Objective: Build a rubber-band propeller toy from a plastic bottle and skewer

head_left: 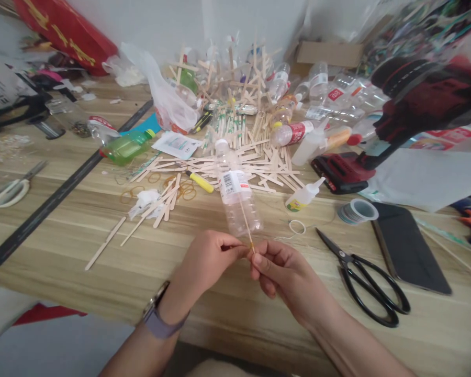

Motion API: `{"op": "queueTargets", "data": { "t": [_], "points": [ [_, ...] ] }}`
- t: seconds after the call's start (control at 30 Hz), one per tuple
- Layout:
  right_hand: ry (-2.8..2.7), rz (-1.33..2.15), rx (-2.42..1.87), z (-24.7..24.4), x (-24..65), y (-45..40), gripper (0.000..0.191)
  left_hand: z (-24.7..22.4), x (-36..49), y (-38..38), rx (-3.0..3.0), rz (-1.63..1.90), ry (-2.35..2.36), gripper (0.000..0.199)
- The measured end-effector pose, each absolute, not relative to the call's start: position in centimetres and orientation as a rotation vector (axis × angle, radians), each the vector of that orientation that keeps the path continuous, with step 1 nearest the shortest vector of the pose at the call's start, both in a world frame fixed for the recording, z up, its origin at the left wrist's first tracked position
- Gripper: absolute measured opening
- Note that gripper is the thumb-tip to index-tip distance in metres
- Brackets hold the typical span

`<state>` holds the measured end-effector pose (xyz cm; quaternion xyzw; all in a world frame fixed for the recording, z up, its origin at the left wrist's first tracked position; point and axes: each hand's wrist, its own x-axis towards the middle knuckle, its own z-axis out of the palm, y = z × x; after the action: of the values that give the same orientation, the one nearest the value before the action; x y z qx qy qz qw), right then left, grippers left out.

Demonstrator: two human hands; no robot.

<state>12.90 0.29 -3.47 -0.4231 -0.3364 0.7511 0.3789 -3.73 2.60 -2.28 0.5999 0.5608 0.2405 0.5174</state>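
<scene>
Stick (247, 222) juts forward from between left hand (209, 259) and right hand (288, 272).

One head-worn view looks forward and down across the table (63, 262) from its near edge. The left hand (212, 259) and right hand (284, 269) appear close, just below centre; farther off, at the top, it reaches the pale wall (165, 26).

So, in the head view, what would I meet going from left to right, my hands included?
White-handled scissors, green bottle, your left hand, your right hand, black-handled scissors, phone.
</scene>
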Motion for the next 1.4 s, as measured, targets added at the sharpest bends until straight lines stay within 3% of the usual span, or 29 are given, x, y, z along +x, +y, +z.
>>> {"op": "queueTargets", "data": {
  "t": [0.2, 0.43, 0.6, 0.87, 1.4],
  "points": [
    [-0.735, 2.045, -0.987, -2.5, 12.7, 0.0, 0.038, -2.4, -4.4, 2.8, 1.032, 0.669, 1.104, 0.016],
    [-0.571, 2.169, -0.9, -3.3, 12.8, 0.0, 0.034, -3.1, -2.5, 1.7, 0.709, 0.77, 0.865, 0.037],
    [-0.563, 2.16, -0.874, -3.6, 12.8, 0.2, 0.034, -3.5, -2.3, 1.6, 0.592, 0.737, 0.712, 0.038],
    [-0.587, 2.069, -1.054, -3.8, 12.6, 0.1, 0.035, -3.3, -2.9, 1.9, 0.507, 0.598, 0.773, 0.045],
    [-0.548, 2.081, -0.929, -4.4, 12.5, -0.1, 0.022, -3.4, -2.8, 2.3, 0.542, 0.816, 0.917, 0.044]
  ]
}}
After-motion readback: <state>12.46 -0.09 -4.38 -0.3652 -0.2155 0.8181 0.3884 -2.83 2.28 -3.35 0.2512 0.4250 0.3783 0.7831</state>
